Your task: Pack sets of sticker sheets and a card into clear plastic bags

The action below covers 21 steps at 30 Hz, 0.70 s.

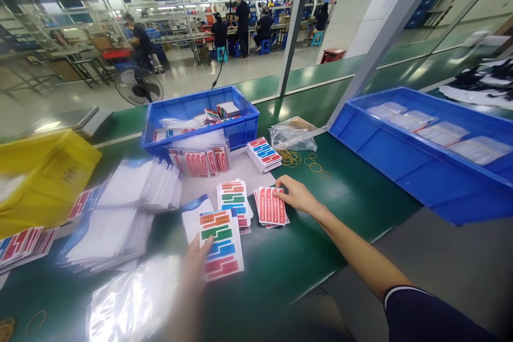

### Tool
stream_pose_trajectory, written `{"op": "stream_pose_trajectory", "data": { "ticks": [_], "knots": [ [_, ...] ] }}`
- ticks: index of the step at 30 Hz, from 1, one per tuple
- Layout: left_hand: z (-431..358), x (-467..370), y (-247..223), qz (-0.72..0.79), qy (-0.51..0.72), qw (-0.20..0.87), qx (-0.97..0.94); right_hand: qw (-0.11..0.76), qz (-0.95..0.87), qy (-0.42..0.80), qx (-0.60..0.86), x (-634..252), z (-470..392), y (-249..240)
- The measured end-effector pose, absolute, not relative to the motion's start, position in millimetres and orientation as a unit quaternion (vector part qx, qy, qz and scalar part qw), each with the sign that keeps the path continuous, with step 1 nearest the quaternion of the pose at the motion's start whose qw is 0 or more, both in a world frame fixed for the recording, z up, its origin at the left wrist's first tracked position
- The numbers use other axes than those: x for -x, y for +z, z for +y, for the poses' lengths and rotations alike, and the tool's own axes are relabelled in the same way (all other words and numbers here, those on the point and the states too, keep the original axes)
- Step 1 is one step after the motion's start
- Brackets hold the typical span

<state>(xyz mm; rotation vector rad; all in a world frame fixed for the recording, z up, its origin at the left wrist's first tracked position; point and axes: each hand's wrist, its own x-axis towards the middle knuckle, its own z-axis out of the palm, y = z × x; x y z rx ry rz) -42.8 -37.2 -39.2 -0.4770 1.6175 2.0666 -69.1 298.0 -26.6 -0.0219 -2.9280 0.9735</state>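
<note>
My left hand [195,259], partly blurred, grips a sticker sheet [221,243] printed with orange, green, blue and red shapes, its thumb on the front. Just behind that sheet lie a white and blue card [195,212] and a stack of similar multicoloured sheets [235,197]. My right hand [294,192] reaches to a small stack of red label sheets [272,206], with its fingertips closed at the top right edge of the stack. Whether the fingers have lifted one sheet off is too small to tell. Behind it sits a stack of blue and red sheets [264,154].
White booklets [128,187] are piled at the left beside a yellow bin [52,171]. Clear plastic bags [132,299] lie at the front. Blue bins [200,136] stand at the back and right. Rubber bands [290,158] lie near a bag [294,133]. A frame post [385,32] rises behind.
</note>
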Motion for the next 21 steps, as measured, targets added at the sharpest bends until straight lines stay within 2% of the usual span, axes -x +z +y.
{"op": "stream_pose_trajectory", "data": {
  "ticks": [3, 9, 14, 17, 21],
  "knots": [
    [-35.8, 43.0, -42.7, 0.580, 0.762, 0.225, 0.178, 0.041, -0.931, 0.362, 0.015, 64.8, 294.5, -15.4],
    [-41.8, 46.8, -58.5, 0.550, 0.775, 0.255, 0.181, 0.007, -0.808, 0.586, -0.060, 39.2, 271.0, 29.5],
    [-33.8, 42.9, -54.4, 0.509, 0.804, 0.259, 0.164, -0.050, -0.756, 0.634, -0.157, 27.8, 213.9, 29.9],
    [-22.2, 32.9, -40.8, 0.505, 0.819, 0.256, 0.092, 0.039, -0.804, 0.583, -0.107, 27.5, 178.5, 13.1],
    [-15.0, 19.1, -23.2, 0.587, 0.751, 0.299, 0.033, 0.153, -0.847, 0.504, -0.078, 23.1, 160.1, -7.2]
  ]
}}
